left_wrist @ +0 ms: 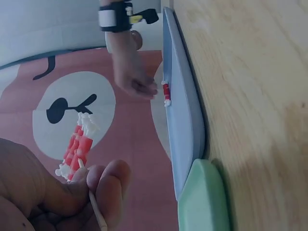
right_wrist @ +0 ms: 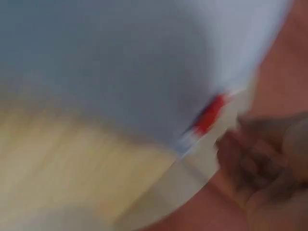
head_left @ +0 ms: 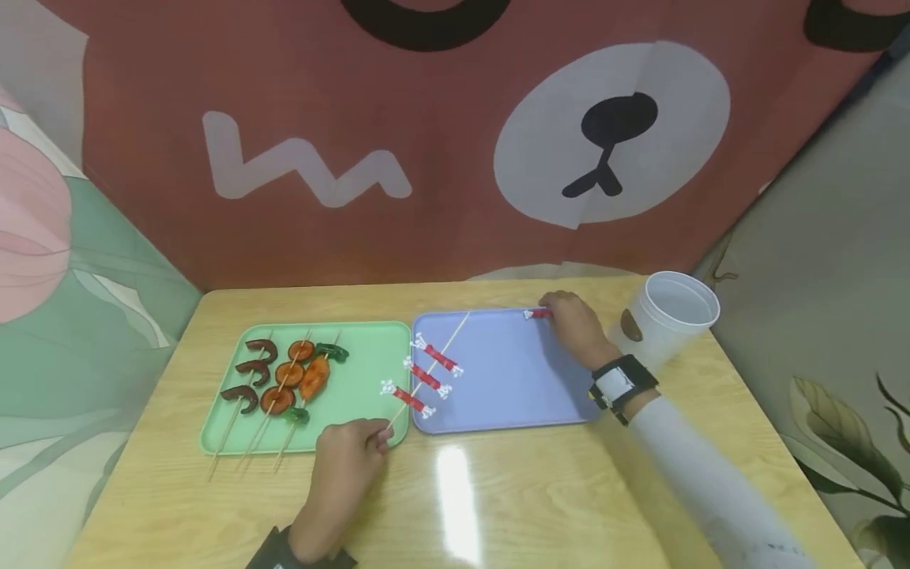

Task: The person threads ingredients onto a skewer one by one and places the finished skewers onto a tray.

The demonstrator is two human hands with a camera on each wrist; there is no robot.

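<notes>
My left hand (head_left: 348, 458) pinches the lower end of a thin wooden skewer (head_left: 453, 333) between thumb and fingers. Threaded on this skewer are three red pieces with white frilled ends (head_left: 427, 378), seen bunched up in the left wrist view. The skewer slants up over the seam of two trays. At the far edge of the lavender tray (head_left: 512, 387) lies one loose red piece with white ends (left_wrist: 167, 93). My right hand (head_left: 577, 328) is beside that piece, fingers loosely bent; both wrist views show a gap between them.
On the left, a green tray (head_left: 370, 348) holds three loaded skewers: dark curled pieces (head_left: 253, 370), round orange slices (head_left: 289, 374), and an orange piece (head_left: 314, 379) between green ones. A white plastic cup (head_left: 664, 316) stands behind my right wrist. A patterned wall borders the table's far side.
</notes>
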